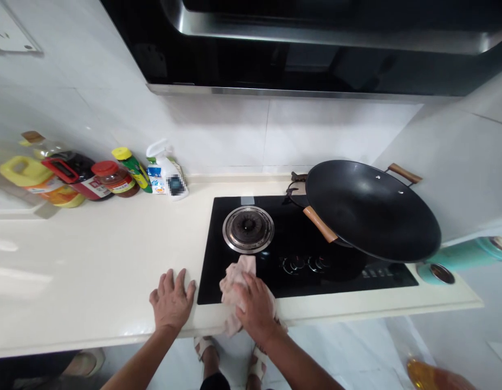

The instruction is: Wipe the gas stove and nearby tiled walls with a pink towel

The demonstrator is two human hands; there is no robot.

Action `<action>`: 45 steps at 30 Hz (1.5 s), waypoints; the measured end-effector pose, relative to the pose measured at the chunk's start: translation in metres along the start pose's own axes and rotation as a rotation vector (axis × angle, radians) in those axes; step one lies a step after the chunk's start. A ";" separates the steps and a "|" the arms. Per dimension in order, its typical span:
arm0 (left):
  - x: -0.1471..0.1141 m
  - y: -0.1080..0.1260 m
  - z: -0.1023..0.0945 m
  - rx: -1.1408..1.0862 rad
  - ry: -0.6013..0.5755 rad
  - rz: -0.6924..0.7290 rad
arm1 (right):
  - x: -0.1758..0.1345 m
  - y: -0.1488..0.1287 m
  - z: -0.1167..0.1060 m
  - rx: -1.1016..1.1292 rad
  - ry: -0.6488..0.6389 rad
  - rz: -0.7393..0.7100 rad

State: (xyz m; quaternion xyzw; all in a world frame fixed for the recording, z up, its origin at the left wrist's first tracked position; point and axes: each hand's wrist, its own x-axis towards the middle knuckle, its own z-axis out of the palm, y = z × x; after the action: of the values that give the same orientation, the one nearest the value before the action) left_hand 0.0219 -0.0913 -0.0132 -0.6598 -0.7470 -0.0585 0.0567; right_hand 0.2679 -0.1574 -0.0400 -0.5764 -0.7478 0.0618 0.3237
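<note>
My right hand (255, 306) is closed over a crumpled pale pink cloth (235, 280), pressed on the front left part of the black glass stove top (316, 284). Part of the cloth hangs past the stove's front edge onto the counter. Just beyond the cloth lies the left burner (248, 228), a round plate with a silver ring. Flat on the white counter (100, 260), left of the stove, rests my left hand (172, 300) with its fingers spread and nothing in it.
A large black wok (368, 211) with wooden handles covers the stove's right side. Two knobs (306, 264) sit near the stove's front. Bottles, a red-lidded jar (115, 179) and a white spray bottle (172, 170) line the back wall. Overhead hangs a black range hood (300, 59).
</note>
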 end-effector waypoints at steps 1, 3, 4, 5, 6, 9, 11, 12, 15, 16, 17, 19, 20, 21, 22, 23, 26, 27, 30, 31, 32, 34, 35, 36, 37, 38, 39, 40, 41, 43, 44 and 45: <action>0.000 0.000 0.000 -0.001 0.003 0.002 | -0.009 -0.004 0.001 0.048 -0.031 -0.003; 0.000 0.000 -0.001 -0.004 0.003 0.006 | -0.026 -0.012 0.001 0.159 -0.088 0.026; 0.000 0.000 -0.001 -0.005 0.000 0.007 | -0.033 -0.017 0.000 0.232 -0.110 0.056; 0.001 0.000 -0.002 -0.008 -0.004 0.007 | -0.038 -0.022 -0.002 0.320 -0.127 0.094; 0.001 0.000 -0.002 -0.011 -0.008 0.007 | -0.042 -0.027 -0.006 0.422 -0.146 0.142; 0.001 0.001 -0.002 -0.015 -0.007 0.002 | -0.039 -0.040 -0.023 0.781 -0.189 0.349; 0.000 0.001 -0.003 -0.018 -0.006 0.001 | -0.026 -0.039 -0.039 1.000 -0.204 0.455; 0.000 0.001 -0.003 -0.020 -0.009 0.001 | -0.017 -0.034 -0.047 1.083 -0.201 0.482; -0.001 0.002 -0.004 -0.020 -0.015 0.002 | 0.012 0.000 -0.069 1.132 -0.184 0.502; -0.001 0.002 -0.004 -0.018 -0.016 0.001 | 0.021 0.015 -0.074 1.044 -0.137 0.519; -0.002 0.002 -0.003 -0.016 -0.016 0.001 | 0.027 0.029 -0.079 0.907 -0.057 0.534; -0.002 0.001 -0.003 -0.017 -0.009 0.003 | 0.035 0.052 -0.086 0.592 0.115 0.497; -0.003 0.001 -0.002 -0.019 -0.002 0.007 | 0.036 0.060 -0.088 0.459 0.183 0.447; -0.003 0.001 -0.001 -0.021 0.006 0.009 | 0.035 0.064 -0.090 0.362 0.223 0.385; -0.003 0.001 -0.001 -0.024 0.013 0.010 | 0.034 0.065 -0.090 0.292 0.239 0.321; -0.003 0.001 -0.001 -0.026 0.017 0.009 | 0.032 0.064 -0.089 0.229 0.242 0.269; -0.004 0.001 -0.001 -0.036 0.009 0.004 | 0.028 0.056 -0.075 0.030 0.147 0.203; -0.004 0.001 -0.001 -0.038 0.005 0.004 | 0.027 0.054 -0.069 -0.038 0.084 0.206; -0.004 0.002 -0.002 -0.028 0.005 0.001 | 0.032 0.051 -0.047 -0.200 -0.037 0.254; -0.005 0.002 -0.002 -0.024 0.004 0.000 | 0.035 0.050 -0.042 -0.231 -0.037 0.269; -0.005 0.002 -0.003 -0.024 0.003 -0.002 | 0.039 0.049 -0.037 -0.251 -0.028 0.274; -0.005 0.002 -0.003 -0.039 -0.001 -0.004 | 0.047 0.043 -0.029 -0.259 -0.003 0.254; -0.005 0.002 -0.003 -0.049 -0.002 -0.004 | 0.050 0.037 -0.025 -0.255 0.007 0.233; -0.005 0.002 -0.003 -0.058 0.000 -0.003 | 0.052 0.030 -0.021 -0.245 0.013 0.207; -0.005 0.002 -0.002 -0.064 0.003 -0.003 | 0.052 0.020 -0.017 -0.226 0.014 0.177; -0.005 0.002 -0.002 -0.065 0.007 -0.001 | 0.052 0.010 -0.011 -0.199 0.011 0.145; -0.005 0.002 -0.001 -0.061 0.011 0.001 | 0.051 -0.001 -0.005 -0.165 0.003 0.111; -0.004 0.001 -0.001 -0.055 0.017 0.004 | 0.050 -0.012 0.001 -0.128 -0.007 0.074; -0.004 0.001 0.000 -0.047 0.024 0.008 | 0.048 -0.022 0.007 -0.089 -0.019 0.036; -0.004 0.001 0.000 -0.031 0.032 0.018 | 0.043 -0.036 0.016 -0.023 -0.040 -0.031; -0.004 0.001 -0.001 -0.024 0.033 0.020 | 0.041 -0.039 0.018 0.001 -0.050 -0.053; -0.003 0.001 -0.002 -0.019 0.029 0.020 | 0.039 -0.039 0.018 0.017 -0.062 -0.064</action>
State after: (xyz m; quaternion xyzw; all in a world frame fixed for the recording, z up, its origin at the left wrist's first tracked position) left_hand 0.0235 -0.0946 -0.0121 -0.6669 -0.7388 -0.0748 0.0618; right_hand 0.2212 -0.1300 -0.0195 -0.5471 -0.7749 0.0755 0.3073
